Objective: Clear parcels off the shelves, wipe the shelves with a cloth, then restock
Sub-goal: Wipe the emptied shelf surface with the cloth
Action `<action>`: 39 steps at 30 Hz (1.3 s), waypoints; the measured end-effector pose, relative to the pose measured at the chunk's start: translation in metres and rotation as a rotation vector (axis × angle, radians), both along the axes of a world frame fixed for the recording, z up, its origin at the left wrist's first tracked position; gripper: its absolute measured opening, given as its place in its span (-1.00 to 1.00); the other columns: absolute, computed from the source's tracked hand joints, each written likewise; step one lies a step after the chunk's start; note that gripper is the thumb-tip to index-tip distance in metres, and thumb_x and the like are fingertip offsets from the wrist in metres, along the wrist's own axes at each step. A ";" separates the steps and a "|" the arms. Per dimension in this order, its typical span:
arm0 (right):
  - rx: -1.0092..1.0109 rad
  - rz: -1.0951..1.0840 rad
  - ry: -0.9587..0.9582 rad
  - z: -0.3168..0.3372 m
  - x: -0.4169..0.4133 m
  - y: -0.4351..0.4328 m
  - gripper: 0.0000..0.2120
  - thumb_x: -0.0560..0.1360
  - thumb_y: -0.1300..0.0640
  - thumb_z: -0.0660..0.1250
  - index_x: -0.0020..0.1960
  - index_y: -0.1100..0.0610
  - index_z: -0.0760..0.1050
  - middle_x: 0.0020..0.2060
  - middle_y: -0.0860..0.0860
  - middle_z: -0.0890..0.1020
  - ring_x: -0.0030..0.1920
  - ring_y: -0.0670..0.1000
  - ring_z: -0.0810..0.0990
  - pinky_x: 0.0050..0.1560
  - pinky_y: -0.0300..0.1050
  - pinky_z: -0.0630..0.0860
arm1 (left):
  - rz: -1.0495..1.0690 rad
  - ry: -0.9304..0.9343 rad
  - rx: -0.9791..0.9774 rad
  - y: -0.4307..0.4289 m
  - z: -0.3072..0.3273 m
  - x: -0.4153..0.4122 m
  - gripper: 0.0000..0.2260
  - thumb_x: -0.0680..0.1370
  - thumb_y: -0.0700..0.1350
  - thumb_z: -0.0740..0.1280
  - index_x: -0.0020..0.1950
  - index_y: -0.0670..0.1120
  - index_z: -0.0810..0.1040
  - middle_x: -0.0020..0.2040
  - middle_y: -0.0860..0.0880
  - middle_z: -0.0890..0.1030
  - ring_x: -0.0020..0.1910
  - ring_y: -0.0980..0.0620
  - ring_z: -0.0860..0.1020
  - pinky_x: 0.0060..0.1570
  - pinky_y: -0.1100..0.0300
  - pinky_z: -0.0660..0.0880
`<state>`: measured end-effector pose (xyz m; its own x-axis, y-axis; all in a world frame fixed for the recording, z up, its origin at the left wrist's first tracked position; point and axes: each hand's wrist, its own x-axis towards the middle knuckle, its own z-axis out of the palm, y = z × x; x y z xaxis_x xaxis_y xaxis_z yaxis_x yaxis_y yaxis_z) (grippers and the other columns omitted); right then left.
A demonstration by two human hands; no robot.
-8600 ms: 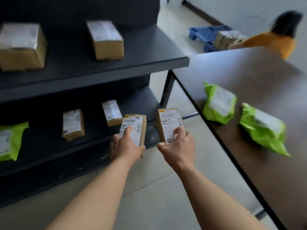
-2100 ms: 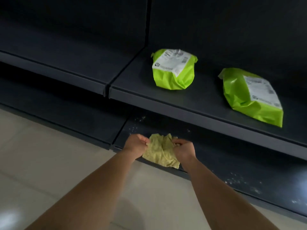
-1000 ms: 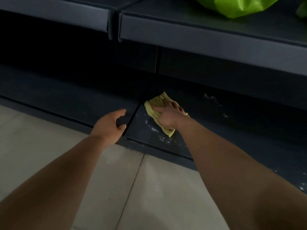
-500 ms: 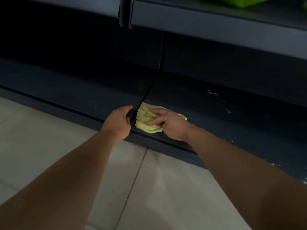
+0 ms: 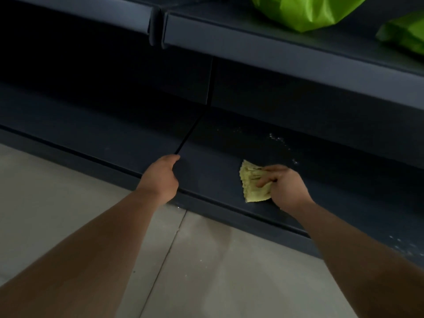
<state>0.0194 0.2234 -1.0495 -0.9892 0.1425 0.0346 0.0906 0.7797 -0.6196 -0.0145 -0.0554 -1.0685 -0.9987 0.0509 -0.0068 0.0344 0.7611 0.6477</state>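
Below two parcels [image 5: 305, 10] [image 5: 403, 35] (green), one cloth [image 5: 252, 182]

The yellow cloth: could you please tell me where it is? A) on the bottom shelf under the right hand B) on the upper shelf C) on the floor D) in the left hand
A: the right hand holds the yellow cloth down on the bottom shelf.
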 end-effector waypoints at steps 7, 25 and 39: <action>0.217 0.313 -0.015 -0.015 -0.010 -0.050 -0.64 0.53 -0.07 0.28 0.32 -0.11 0.50 0.43 -0.06 0.29 0.45 0.01 0.21 0.51 0.01 0.02 | 0.031 0.012 -0.035 -0.002 0.007 -0.014 -0.58 0.57 -0.27 0.22 0.43 -0.11 0.37 0.37 -0.11 0.43 0.29 -0.12 0.44 0.27 0.13 0.35; 0.351 0.504 -0.170 -0.006 -0.104 -0.136 -0.42 0.53 0.25 0.11 0.43 -0.27 0.28 0.54 -0.03 0.07 0.53 0.11 -0.03 0.52 0.09 -0.14 | 0.000 0.011 0.034 -0.037 0.006 -0.038 -0.62 0.62 -0.24 0.13 0.41 0.02 0.42 0.36 -0.04 0.46 -0.04 0.07 0.52 -0.15 0.29 0.47; 0.466 0.159 -0.076 -0.013 -0.057 -0.056 -0.53 0.54 0.13 0.09 0.39 -0.23 0.35 0.38 0.07 0.16 0.30 0.19 0.18 0.42 0.15 0.10 | -0.071 0.027 -0.062 -0.005 0.002 -0.036 -0.59 0.61 -0.22 0.17 0.48 -0.08 0.31 0.44 -0.06 0.37 0.37 -0.08 0.38 0.36 0.11 0.31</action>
